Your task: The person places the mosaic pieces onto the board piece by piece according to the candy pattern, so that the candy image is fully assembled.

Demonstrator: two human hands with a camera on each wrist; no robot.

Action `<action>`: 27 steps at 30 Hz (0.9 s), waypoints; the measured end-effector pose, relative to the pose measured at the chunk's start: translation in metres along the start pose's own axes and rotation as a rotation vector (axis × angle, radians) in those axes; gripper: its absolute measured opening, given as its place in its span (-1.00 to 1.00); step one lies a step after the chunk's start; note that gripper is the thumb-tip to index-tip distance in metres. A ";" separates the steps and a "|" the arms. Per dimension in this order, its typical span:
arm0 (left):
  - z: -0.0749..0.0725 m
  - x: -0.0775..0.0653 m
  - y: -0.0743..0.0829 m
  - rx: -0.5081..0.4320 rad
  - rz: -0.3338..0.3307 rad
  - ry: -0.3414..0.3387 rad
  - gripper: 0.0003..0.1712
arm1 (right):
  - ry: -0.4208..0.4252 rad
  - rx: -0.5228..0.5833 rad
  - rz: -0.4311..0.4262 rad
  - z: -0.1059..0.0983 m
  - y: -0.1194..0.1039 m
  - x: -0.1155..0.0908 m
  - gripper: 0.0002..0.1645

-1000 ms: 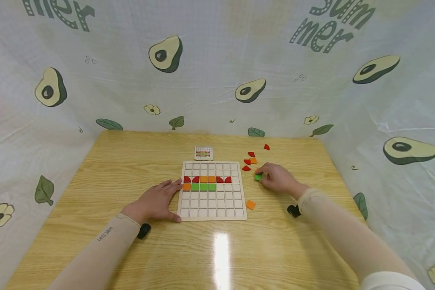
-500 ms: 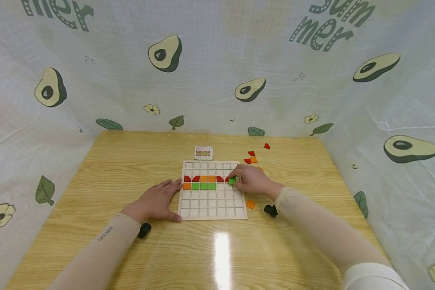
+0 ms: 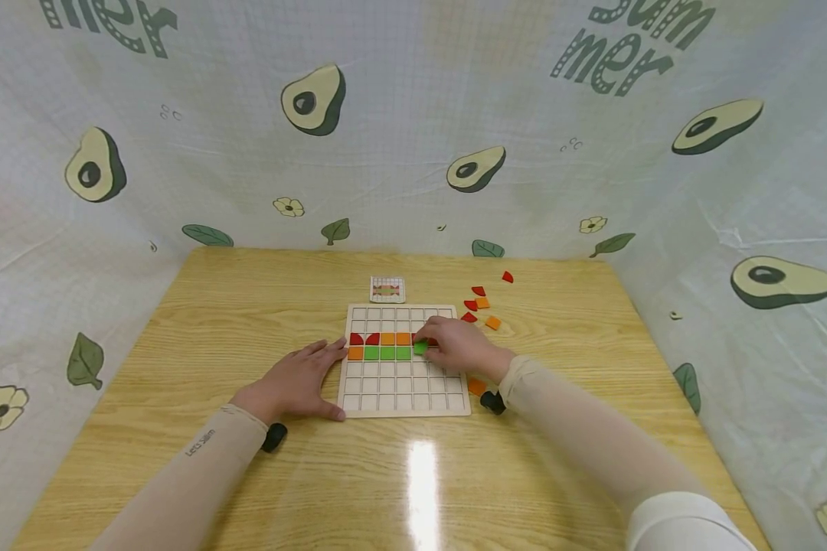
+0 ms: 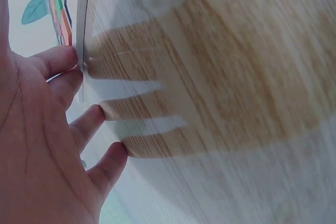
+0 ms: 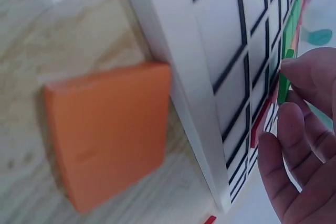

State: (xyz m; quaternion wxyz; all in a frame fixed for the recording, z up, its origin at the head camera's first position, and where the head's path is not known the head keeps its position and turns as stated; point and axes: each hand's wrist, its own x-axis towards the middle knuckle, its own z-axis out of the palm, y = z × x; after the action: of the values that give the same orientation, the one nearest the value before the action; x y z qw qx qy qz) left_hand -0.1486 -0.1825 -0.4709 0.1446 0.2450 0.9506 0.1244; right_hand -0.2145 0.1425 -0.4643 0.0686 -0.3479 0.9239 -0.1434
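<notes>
A pale grid board (image 3: 403, 390) lies flat on the table, with a row of red and orange pieces and, below it, an orange square (image 3: 355, 353) followed by several green squares (image 3: 387, 353). My left hand (image 3: 299, 383) rests at the board's left edge, fingers spread, thumb at the lower left corner. Between thumb and fingers, my right hand (image 3: 460, 346) pinches a green square tile (image 5: 284, 77) over the cell right of the green row. The hand covers the right end of the red row in the head view.
A small pattern card (image 3: 387, 290) lies behind the board. Red quarter-round pieces (image 3: 478, 291) and orange squares (image 3: 493, 323) are scattered to the right. One orange square (image 5: 109, 135) lies against the board's right edge. A patterned cloth (image 3: 400, 138) hangs behind the table.
My right hand picked up the green square from right of the board and carried it left over the grid, to the end of the green row. My left hand stayed put.
</notes>
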 end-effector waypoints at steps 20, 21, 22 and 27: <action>0.000 0.001 0.001 -0.013 -0.004 -0.003 0.33 | 0.003 -0.057 -0.033 -0.004 -0.002 -0.013 -0.65; 0.000 0.001 0.002 -0.015 -0.003 -0.002 0.33 | 0.000 -0.049 -0.021 -0.007 -0.001 -0.017 -0.65; -0.001 0.000 0.002 -0.016 -0.003 -0.002 0.33 | -0.001 -0.044 -0.010 -0.010 0.000 -0.021 -0.65; -0.002 -0.001 0.003 -0.020 -0.001 0.003 0.32 | 0.011 -0.048 -0.008 -0.017 0.008 -0.048 -0.67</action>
State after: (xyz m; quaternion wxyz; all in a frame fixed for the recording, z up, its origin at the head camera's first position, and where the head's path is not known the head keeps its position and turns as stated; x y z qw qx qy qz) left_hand -0.1468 -0.1810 -0.4682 0.1459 0.2428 0.9497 0.1340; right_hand -0.1880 0.1837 -0.4491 0.0547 -0.3522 0.9261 -0.1235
